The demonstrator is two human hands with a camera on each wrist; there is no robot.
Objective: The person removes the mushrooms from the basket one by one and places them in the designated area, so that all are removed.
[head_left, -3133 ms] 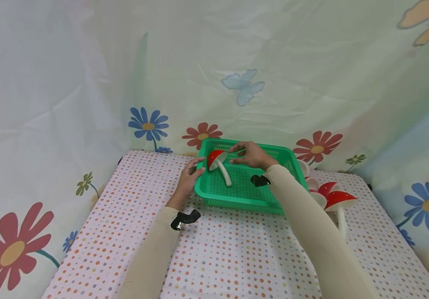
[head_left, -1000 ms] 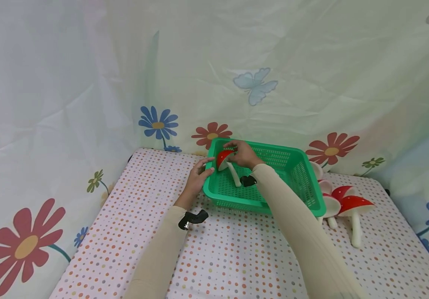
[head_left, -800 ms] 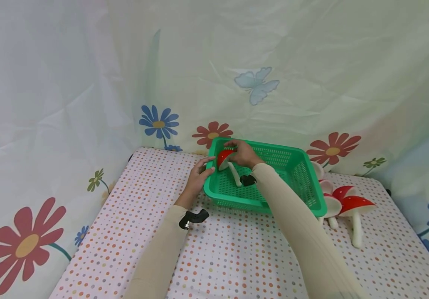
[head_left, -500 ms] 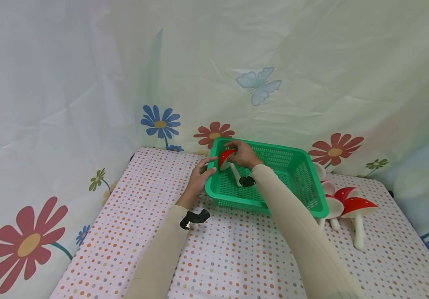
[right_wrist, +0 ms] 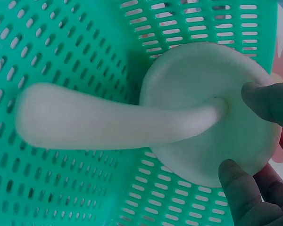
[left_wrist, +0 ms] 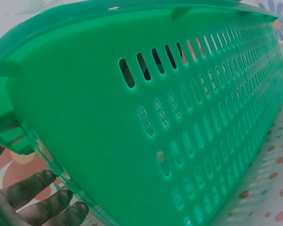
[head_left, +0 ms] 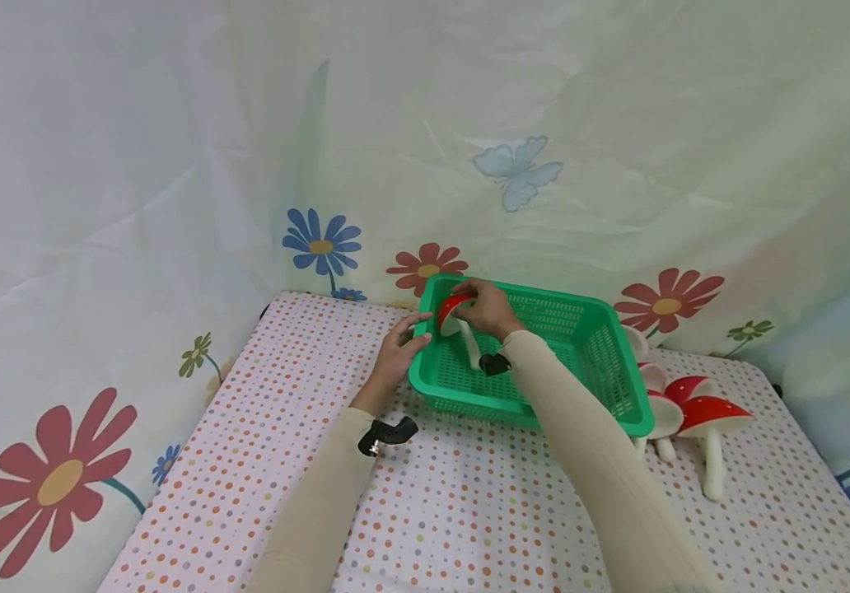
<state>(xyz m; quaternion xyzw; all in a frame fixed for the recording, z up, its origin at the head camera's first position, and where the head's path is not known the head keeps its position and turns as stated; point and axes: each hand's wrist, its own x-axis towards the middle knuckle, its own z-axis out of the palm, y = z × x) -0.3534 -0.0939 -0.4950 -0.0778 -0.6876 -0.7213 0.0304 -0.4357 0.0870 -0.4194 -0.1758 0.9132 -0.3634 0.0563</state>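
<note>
A toy mushroom [head_left: 469, 339] with a red, white-dotted cap and a long pale stem is at the left end of a green plastic basket [head_left: 625, 375]. My right hand [head_left: 490, 310] pinches the edge of its cap. In the right wrist view the mushroom [right_wrist: 89, 120] has its pale underside and stem toward the camera, and a thumb [right_wrist: 269, 103] lies on that underside. My left hand [head_left: 395, 350] rests against the basket's left rim with fairly straight fingers. Its fingers [left_wrist: 33, 188] touch the outer wall in the left wrist view.
Several more red-capped toy mushrooms [head_left: 710, 416] stand close together beside the basket's right end. A dotted cloth [head_left: 306, 362] covers the table. Behind it hangs a backdrop [head_left: 366, 123] printed with flowers and butterflies.
My right hand has moved left inside the basket and taken hold of the mushroom's cap. The cap has lately tilted slightly. My left hand stays at the rim. The head view has turned left.
</note>
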